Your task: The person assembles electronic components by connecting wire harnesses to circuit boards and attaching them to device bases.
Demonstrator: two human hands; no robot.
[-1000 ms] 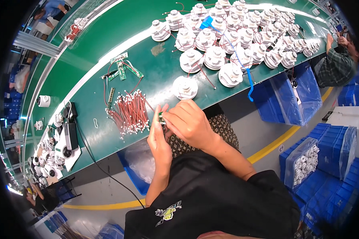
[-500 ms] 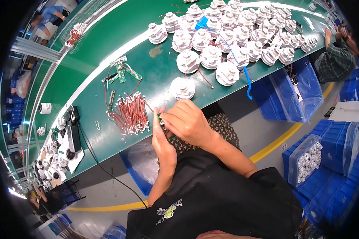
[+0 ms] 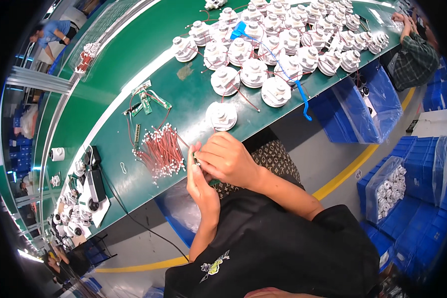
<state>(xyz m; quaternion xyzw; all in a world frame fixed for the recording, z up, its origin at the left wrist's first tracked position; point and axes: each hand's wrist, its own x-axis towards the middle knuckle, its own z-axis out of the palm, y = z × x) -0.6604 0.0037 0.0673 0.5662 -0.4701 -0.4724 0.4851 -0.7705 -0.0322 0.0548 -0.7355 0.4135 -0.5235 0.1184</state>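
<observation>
1. Closest to my camera is the wearer's black shirt (image 3: 273,243), with both bare forearms reaching forward from it.
2. I have the left hand (image 3: 202,188) upright, its grip closed around a small circuit board (image 3: 196,160); the fingers hide much of it.
3. My right hand (image 3: 229,160) meets it from the other side, its grip pinching the same board between thumb and bent fingers. The board sits between the two hands, in front of the near edge of the green desk (image 3: 188,116).
4. Below that edge, left of my hands, I see a blue bin (image 3: 176,213) with clear plastic inside.
5. On the desk, just left of the hands, lies a bundle of red wires (image 3: 163,151) with white ends; one wire runs toward my fingertips.
6. Beside the bundle is a narrow pin strip (image 3: 137,137), and beyond it a cluster of green circuit boards (image 3: 145,102) joined by wires.
7. Past my right hand stands a white round unit (image 3: 222,115), the nearest of many spread toward the far right, with a blue cord (image 3: 284,64) draped over them.
8. Far right, I make out a co-worker's checked sleeve (image 3: 414,59).
</observation>
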